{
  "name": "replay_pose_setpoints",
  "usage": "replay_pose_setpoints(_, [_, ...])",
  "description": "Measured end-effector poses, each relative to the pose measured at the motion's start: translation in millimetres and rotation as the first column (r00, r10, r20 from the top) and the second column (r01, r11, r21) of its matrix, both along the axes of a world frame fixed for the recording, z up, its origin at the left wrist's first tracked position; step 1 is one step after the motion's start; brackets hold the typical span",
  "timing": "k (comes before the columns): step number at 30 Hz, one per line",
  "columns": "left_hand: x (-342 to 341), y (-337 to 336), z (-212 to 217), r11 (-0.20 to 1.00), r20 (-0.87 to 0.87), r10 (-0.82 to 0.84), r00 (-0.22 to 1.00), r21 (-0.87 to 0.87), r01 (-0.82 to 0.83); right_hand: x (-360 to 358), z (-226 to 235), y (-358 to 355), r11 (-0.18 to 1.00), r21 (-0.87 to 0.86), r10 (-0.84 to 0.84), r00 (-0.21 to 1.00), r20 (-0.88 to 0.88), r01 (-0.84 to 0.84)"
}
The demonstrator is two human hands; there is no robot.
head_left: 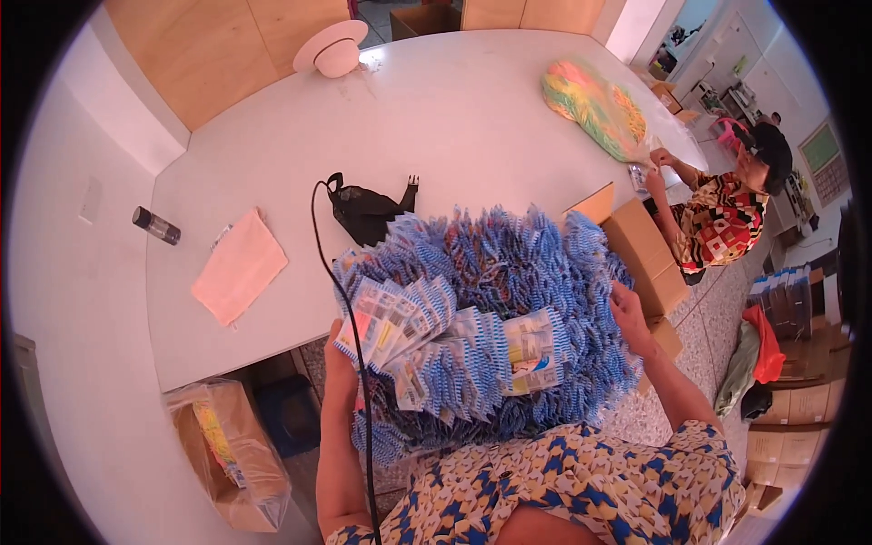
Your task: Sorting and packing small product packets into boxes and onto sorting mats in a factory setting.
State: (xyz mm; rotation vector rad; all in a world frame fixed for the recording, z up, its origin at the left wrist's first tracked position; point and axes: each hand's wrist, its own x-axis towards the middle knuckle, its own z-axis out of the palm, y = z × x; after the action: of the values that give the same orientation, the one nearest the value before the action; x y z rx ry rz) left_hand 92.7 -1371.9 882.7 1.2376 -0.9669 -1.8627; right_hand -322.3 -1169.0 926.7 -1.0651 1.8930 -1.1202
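A large heap of small blue-and-white plastic packets (509, 245) is right in front of my body, at the near edge of the table. Several packets with white and yellow labels (531, 354) lie fanned out on top. My left hand (340, 352) presses against the heap's left side, its fingers partly hidden behind the packets. On the right side my right hand (629, 313) grips the heap with its fingers curled in. Whatever supports the packets from below is hidden. A black cable (350, 318) hangs down across the view in front of the left packets.
The white table (454, 118) holds a black bag (363, 209), pink cloth (240, 263), dark bottle (156, 225), pink hat (331, 50) and bag of colourful strands (595, 104). Cardboard box (647, 254) stands right; lined box (232, 454) lower left. A co-worker (727, 209) handles something at the right.
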Motion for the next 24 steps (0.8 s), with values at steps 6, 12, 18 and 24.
replay_pose_setpoints(6, [-27, -21, -38, 0.999, -0.017, 0.019, 1.0, 0.034, -0.019, -53, -42, 26, 0.991, 0.117, -0.049, 0.991, -0.128, 0.064])
replay_pose_setpoints(12, [-86, -95, -11, 0.997, 0.109, 0.075, 0.991, -0.025, -0.072, -80, -7, -101, 0.999, 0.053, -0.006, 1.0, 0.004, 0.006])
replay_pose_setpoints(18, [-148, -189, -21, 0.991, 0.176, 0.088, 0.981, -0.116, -0.068, -171, -5, -240, 0.995, 0.066, 0.069, 0.998, 0.011, -0.07])
replay_pose_setpoints(24, [-263, -321, 15, 0.991, 0.16, 0.109, 0.981, 0.065, -0.12, -278, -11, -365, 0.982, 0.173, 0.089, 0.995, -0.048, -0.08])
